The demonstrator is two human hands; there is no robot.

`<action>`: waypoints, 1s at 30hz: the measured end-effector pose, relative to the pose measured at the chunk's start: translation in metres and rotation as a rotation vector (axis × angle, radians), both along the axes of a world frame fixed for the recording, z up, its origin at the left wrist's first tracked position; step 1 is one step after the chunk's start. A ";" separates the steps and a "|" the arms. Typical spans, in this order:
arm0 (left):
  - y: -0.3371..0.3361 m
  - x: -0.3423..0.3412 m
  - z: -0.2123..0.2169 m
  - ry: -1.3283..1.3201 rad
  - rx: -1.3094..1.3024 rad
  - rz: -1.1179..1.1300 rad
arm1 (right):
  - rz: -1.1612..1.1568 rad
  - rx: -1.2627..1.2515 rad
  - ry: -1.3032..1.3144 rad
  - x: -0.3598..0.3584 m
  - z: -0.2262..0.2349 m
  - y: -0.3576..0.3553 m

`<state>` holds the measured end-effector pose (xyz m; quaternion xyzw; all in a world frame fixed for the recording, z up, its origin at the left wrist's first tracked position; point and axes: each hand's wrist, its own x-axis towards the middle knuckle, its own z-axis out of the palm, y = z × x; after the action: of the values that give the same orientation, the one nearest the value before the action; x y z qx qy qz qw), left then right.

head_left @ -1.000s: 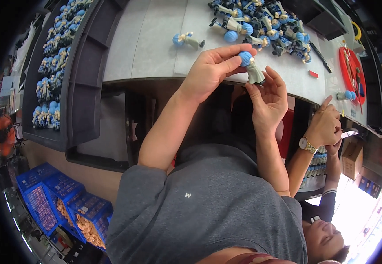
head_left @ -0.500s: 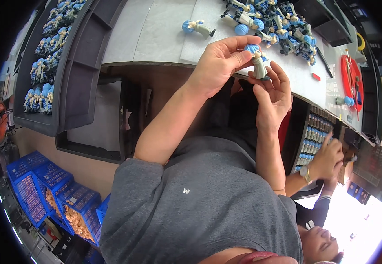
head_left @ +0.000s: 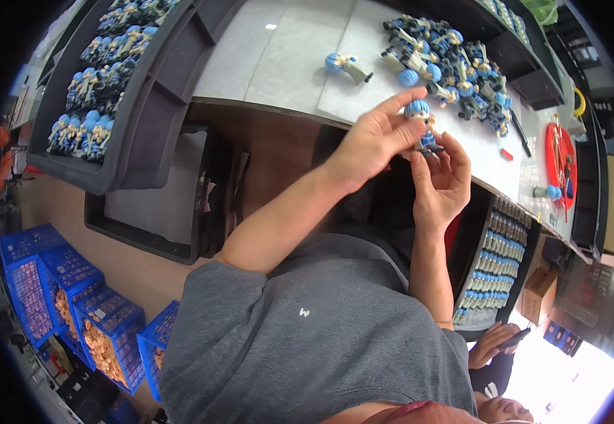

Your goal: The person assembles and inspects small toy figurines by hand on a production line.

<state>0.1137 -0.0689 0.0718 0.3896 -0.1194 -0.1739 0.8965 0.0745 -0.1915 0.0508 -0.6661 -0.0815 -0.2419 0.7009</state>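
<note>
A small blue-haired figurine (head_left: pixel 418 109) is held upright over the table's front edge, its face and blue front turned toward me. My left hand (head_left: pixel 374 147) pinches it between thumb and fingers around the head and upper body. Close under it, my right hand (head_left: pixel 446 185) curls its thumb and fingertips about the feet. On the table behind lies a single similar figurine (head_left: pixel 348 66) in a pale coat. Farther right, a heap of blue-haired figurines (head_left: pixel 455 67) covers part of the tabletop.
At left stands a dark tray (head_left: pixel 141 127) holding rows of figurines. A pen (head_left: pixel 521 133), a red piece (head_left: pixel 507 154) and a red dish (head_left: pixel 560 159) lie right. Another tray (head_left: pixel 468 283) of figurines is beside me. Blue crates (head_left: pixel 112 311) stand lower left; a co-worker's hand (head_left: pixel 490 345) holds a dark object.
The figurine has been turned from its pale coat side to its blue front. The view has shifted, and the co-worker's hands have moved lower, away from the tray.
</note>
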 end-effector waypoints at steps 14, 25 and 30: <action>0.076 0.003 0.013 0.045 -0.175 0.431 | 0.041 -0.571 -0.084 0.059 0.033 0.020; 0.075 0.016 0.006 0.044 -0.203 0.386 | 0.007 -0.919 -0.231 0.107 0.017 0.047; 0.070 0.021 0.002 0.088 -0.202 0.380 | -0.007 -0.703 -0.073 0.091 0.019 0.038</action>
<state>0.1351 0.0011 0.0735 0.3054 -0.0214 -0.0057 0.9520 0.1658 -0.1536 0.0697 -0.8578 -0.1823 -0.2250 0.4246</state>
